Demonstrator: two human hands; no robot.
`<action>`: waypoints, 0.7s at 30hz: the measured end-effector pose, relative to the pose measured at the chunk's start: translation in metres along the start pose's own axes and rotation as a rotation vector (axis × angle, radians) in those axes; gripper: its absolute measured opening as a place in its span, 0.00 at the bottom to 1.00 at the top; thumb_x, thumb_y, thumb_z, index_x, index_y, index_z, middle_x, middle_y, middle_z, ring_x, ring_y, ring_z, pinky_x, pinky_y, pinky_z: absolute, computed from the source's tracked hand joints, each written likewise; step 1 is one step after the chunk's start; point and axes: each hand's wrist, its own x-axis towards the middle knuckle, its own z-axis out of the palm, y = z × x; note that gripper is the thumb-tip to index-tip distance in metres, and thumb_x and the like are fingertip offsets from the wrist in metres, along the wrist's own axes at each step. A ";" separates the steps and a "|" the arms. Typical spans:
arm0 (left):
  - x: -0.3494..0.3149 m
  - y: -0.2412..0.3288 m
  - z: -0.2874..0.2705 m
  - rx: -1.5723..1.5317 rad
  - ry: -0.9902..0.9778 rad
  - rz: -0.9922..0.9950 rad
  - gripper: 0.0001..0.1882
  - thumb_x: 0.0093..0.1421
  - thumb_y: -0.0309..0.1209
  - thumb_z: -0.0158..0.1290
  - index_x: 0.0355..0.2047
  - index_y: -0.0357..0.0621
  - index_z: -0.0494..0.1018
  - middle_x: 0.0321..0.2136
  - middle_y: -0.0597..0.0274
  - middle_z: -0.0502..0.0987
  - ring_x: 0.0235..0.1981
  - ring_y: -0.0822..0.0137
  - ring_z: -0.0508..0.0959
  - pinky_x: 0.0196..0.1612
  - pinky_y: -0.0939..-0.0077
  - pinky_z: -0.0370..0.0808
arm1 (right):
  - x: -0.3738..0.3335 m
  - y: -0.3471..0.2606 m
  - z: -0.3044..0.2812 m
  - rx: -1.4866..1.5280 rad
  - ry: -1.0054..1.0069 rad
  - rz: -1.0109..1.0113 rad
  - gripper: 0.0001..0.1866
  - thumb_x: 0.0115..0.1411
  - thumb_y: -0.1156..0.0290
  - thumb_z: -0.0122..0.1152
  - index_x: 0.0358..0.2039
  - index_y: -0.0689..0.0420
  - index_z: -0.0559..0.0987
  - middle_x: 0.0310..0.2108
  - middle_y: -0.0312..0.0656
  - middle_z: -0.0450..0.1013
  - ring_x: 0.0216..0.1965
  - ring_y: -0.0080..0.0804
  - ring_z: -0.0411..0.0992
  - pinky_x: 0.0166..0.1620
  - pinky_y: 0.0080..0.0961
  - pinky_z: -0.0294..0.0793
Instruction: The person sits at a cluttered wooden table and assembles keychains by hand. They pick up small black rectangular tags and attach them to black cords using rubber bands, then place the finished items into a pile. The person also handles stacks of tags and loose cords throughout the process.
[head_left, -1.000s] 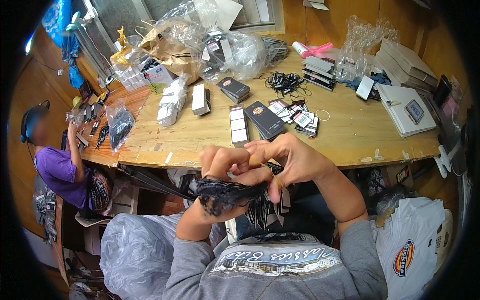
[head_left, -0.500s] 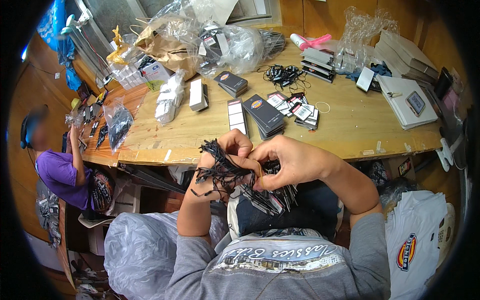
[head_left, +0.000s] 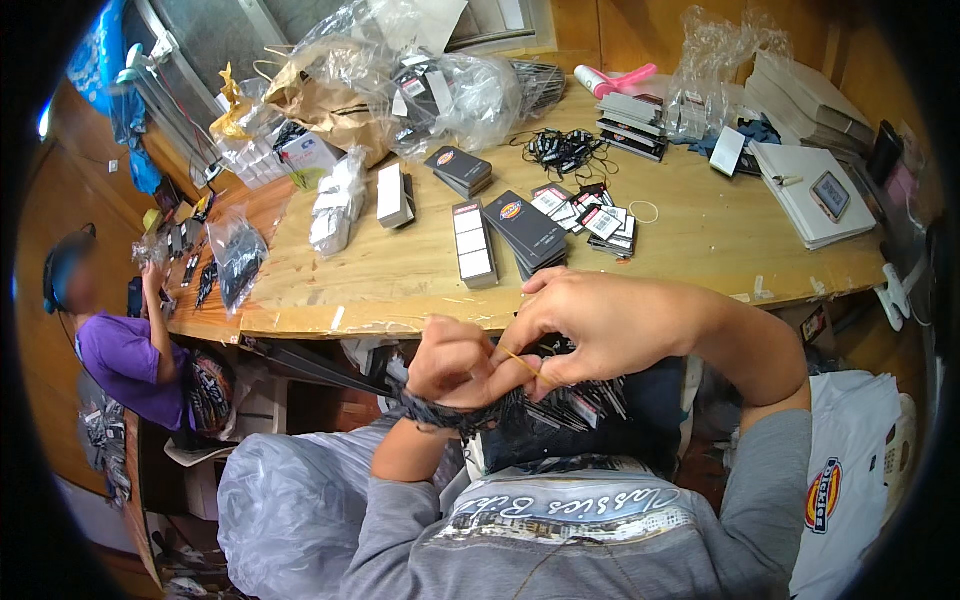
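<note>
Strings, black and bunched, lie across the heel of the left hand, its fingers curled inward and, it appears, closed on the bundle, though the grip is partly hidden. To the right, a thin yellow band is stretched between the two hands; the step in hand looks to be working it round the bundle. The right hand has thumb and fingers nearly together, pinching the band. Below it the tags fan out above the lap, in front of the counter. The next move probably calls for the right hand to loop the band over without trapping the left fingertips or letting strings slip out
</note>
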 end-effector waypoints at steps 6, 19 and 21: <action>0.009 -0.004 -0.007 -0.125 -0.136 -0.003 0.09 0.32 0.23 0.60 0.18 0.46 0.74 0.17 0.71 0.60 0.17 0.75 0.63 0.21 0.86 0.60 | -0.002 -0.009 -0.002 -0.163 0.011 0.027 0.07 0.45 0.74 0.50 0.27 0.58 0.73 0.24 0.39 0.71 0.30 0.31 0.68 0.50 0.36 0.49; 0.026 -0.023 -0.056 -1.611 -0.185 0.076 0.06 0.43 0.26 0.52 0.21 0.54 0.69 0.21 0.75 0.64 0.28 0.70 0.65 0.30 0.77 0.56 | 0.000 0.009 0.003 -0.093 0.269 -0.121 0.04 0.45 0.76 0.50 0.23 0.60 0.73 0.16 0.38 0.70 0.19 0.30 0.68 0.31 0.22 0.63; 0.020 -0.025 -0.055 -1.760 0.230 -0.119 0.13 0.48 0.27 0.48 0.36 0.54 0.68 0.22 0.71 0.65 0.27 0.71 0.67 0.30 0.77 0.57 | 0.000 0.009 0.005 -0.030 0.279 -0.174 0.05 0.45 0.76 0.50 0.24 0.60 0.73 0.18 0.36 0.70 0.20 0.29 0.68 0.31 0.22 0.63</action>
